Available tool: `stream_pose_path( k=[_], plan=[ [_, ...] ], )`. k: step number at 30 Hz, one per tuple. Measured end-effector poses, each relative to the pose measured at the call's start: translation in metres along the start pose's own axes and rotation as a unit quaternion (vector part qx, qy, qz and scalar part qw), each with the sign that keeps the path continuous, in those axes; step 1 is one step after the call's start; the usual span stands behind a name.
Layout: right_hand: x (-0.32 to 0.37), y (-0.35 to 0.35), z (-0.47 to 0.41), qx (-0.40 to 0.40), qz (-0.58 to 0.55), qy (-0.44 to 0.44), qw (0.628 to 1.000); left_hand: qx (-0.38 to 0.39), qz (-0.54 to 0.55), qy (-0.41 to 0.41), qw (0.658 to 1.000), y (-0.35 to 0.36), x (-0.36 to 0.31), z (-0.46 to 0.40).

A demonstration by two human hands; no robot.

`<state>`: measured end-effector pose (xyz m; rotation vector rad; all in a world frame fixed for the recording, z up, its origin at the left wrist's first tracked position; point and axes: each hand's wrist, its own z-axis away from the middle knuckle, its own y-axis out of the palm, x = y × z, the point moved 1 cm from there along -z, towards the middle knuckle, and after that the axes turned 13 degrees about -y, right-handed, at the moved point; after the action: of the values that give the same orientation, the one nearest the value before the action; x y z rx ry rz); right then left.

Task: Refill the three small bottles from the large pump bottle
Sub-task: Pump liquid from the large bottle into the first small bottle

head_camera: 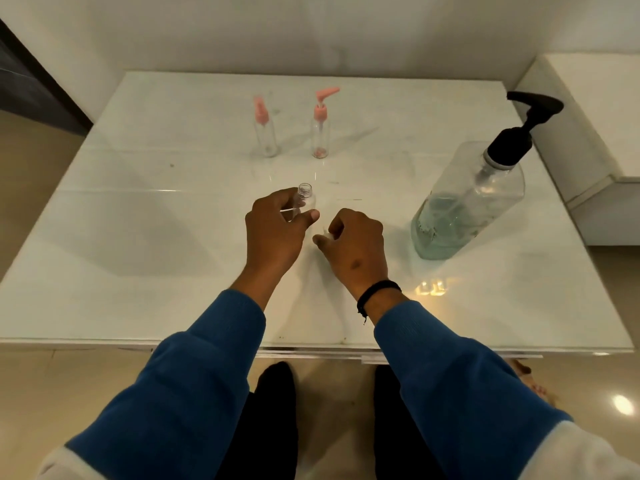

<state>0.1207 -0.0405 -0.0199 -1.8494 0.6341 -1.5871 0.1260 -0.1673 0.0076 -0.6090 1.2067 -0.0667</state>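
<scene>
My left hand (pixel 273 233) grips a small clear bottle (pixel 304 197) with its neck uncapped, upright near the table's middle. My right hand (pixel 353 244), just to the right of it, has its fingers curled round something small and pale, mostly hidden. Two more small clear bottles stand further back: one with a pink spray cap (pixel 265 133) and one with a pink pump (pixel 320 129). The large clear pump bottle (pixel 467 202) with a black pump head stands at the right, holding a little liquid at its bottom.
The white glossy table (pixel 156 237) runs to a front edge near my body. A white ledge (pixel 595 150) rises at the right beside the large bottle. A wall stands behind the table, and a dark panel is at the far left.
</scene>
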Motion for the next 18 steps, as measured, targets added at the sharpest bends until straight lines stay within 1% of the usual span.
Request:
stream_pose_path(
  k=[6,12,16,18],
  plan=[
    [0.004,0.004,-0.003,0.022,0.013,0.003,1.0,-0.004,0.013,-0.02,1.0,-0.002,-0.004,0.001],
    [0.011,-0.001,-0.005,0.034,0.021,0.006,0.999,-0.015,0.017,-0.013,1.0,-0.004,-0.008,0.002],
    [0.025,-0.018,-0.002,0.025,0.056,-0.033,0.998,-0.03,0.034,0.003,0.999,-0.007,-0.017,0.004],
    [0.036,-0.031,-0.001,0.004,0.07,-0.06,0.996,-0.039,0.049,0.02,0.998,-0.008,-0.024,0.008]
  ],
)
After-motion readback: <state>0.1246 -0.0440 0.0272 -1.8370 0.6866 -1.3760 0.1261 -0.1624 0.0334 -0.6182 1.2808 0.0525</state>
